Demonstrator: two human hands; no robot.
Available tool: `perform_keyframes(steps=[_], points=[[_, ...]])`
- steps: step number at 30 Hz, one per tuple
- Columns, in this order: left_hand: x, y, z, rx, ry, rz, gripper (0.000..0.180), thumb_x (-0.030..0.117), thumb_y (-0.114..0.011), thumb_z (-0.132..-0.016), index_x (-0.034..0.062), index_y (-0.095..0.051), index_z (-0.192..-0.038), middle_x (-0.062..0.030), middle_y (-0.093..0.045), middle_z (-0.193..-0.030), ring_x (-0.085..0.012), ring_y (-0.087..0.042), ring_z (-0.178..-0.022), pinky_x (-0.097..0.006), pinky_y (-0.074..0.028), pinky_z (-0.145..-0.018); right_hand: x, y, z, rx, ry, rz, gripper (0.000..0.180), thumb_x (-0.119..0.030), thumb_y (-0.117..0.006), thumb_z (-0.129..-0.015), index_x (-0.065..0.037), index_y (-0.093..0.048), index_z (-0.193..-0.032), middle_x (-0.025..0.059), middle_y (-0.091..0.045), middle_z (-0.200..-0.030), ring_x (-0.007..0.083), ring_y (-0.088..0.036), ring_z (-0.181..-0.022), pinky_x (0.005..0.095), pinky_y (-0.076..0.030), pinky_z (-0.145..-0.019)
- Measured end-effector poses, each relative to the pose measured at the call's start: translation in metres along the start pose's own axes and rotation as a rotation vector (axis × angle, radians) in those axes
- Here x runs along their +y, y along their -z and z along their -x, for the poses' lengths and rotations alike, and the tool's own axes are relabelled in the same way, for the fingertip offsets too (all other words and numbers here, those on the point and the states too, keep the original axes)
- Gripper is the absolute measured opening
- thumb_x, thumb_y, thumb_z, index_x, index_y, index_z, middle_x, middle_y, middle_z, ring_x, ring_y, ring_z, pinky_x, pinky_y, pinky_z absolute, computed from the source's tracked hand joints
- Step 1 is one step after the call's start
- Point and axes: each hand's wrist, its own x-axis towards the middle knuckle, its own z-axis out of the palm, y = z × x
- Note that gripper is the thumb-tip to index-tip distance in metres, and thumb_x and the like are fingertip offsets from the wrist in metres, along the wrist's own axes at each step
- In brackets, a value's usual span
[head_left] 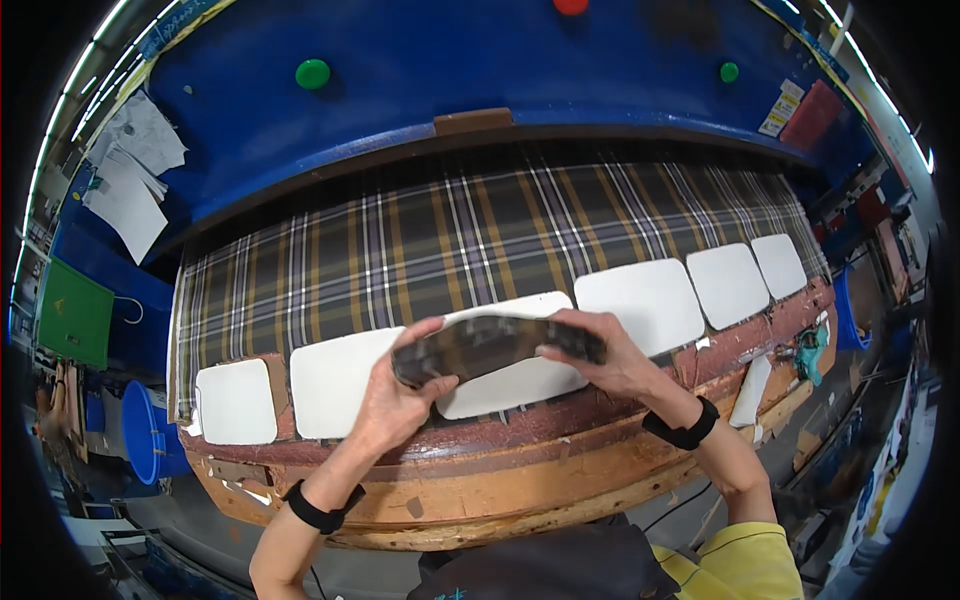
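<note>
A thick, dark bundle with a faint plaid pattern [492, 350], looking like stacked cut cloth, is held between my two hands above the work table. My left hand [405, 385] grips its left end, thumb along the near side. At the right end, my right hand [605, 355] closes round it with the thumb in front. The bundle bows slightly upward in the middle. Beneath it lies a white rounded panel shape [515, 388], partly hidden by the bundle. Brown, grey and white plaid fabric [400, 240] spreads over the table behind.
More white rounded shapes [640, 300] line the fabric's near edge. A blue machine beam [520, 70] with green buttons [313, 74] spans the back. The worn wooden table edge [480, 505] runs in front. A blue bin [145, 432] stands left; a teal rag [810, 355] lies right.
</note>
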Motion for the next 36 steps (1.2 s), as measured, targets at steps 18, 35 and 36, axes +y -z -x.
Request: perform_keyframes(steps=[18, 35, 36], points=[[-0.004, -0.011, 0.014, -0.188, -0.500, -1.133, 0.082, 0.015, -0.072, -0.081, 0.0073, -0.025, -0.148, -0.0174, -0.064, -0.096, -0.0306, -0.066, -0.087, -0.039, -0.058, -0.075, -0.024, 0.063, 0.029, 0.507, -0.370, -0.463, 0.033, -0.012, -0.071, -0.084, 0.007, -0.059, -0.109, 0.0117, -0.067, -0.096, 0.0144, -0.066, -0.085, 0.0272, -0.056, -0.076], [0.004, -0.031, 0.002, -0.232, -0.580, -1.156, 0.074, 0.017, -0.074, -0.078, 0.0014, -0.036, -0.139, -0.0126, -0.059, -0.091, -0.0257, -0.066, -0.079, -0.034, -0.059, -0.066, -0.021, 0.058, 0.039, 0.530, -0.394, -0.498, 0.035, -0.014, -0.072, -0.084, 0.009, -0.058, -0.108, 0.0141, -0.067, -0.097, 0.0154, -0.067, -0.085, 0.0275, -0.056, -0.077], [0.002, -0.033, 0.000, -0.231, -0.577, -1.163, 0.074, 0.018, -0.074, -0.077, 0.0013, -0.037, -0.138, -0.0124, -0.059, -0.091, -0.0252, -0.066, -0.079, -0.034, -0.059, -0.066, -0.023, 0.057, 0.039, 0.535, -0.396, -0.499, 0.036, -0.014, -0.072, -0.084, 0.008, -0.058, -0.108, 0.0142, -0.067, -0.098, 0.0155, -0.067, -0.085, 0.0275, -0.056, -0.077]])
